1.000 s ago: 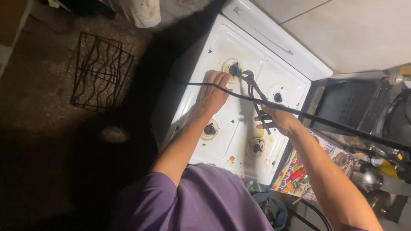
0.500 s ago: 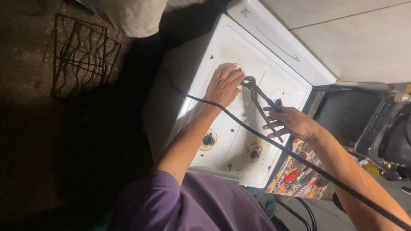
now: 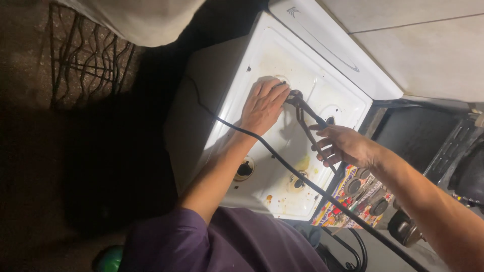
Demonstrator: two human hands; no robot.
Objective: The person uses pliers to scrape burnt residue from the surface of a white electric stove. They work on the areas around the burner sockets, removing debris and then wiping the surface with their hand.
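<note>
The left hand (image 3: 263,105) lies flat, palm down and fingers together, on the white gas stove top (image 3: 282,65), covering the far-left burner opening; it grips nothing that can be seen. Just beside its fingertips sit the jaws of a pair of long-handled rusty pliers (image 3: 308,127), which bite at something at that burner (the part itself is hidden by the hand). The right hand (image 3: 343,145) is wrapped loosely around the pliers' two handles, fingers curled about them, thumb on the near side.

A black cable (image 3: 282,162) runs across the stove top, passing under the left forearm and on toward the lower right corner of the view, under the right arm. Nearer the person, two bare burner fittings show on the stove top: one at the near left (image 3: 245,169) and one at the near right (image 3: 298,183), with yellowish stains around them. A fourth burner spot (image 3: 329,120) lies just past the pliers' handles. The stove's raised white lid (image 3: 333,48) stands along the far side, against a tiled wall (image 3: 423,40).

To the right of the stove, a colourful patterned cloth (image 3: 343,206) holds dark round burner caps (image 3: 379,206). On the dark floor to the left lies a black wire pan-support grate (image 3: 85,55). The person's purple sleeve (image 3: 212,247) fills the bottom edge.
</note>
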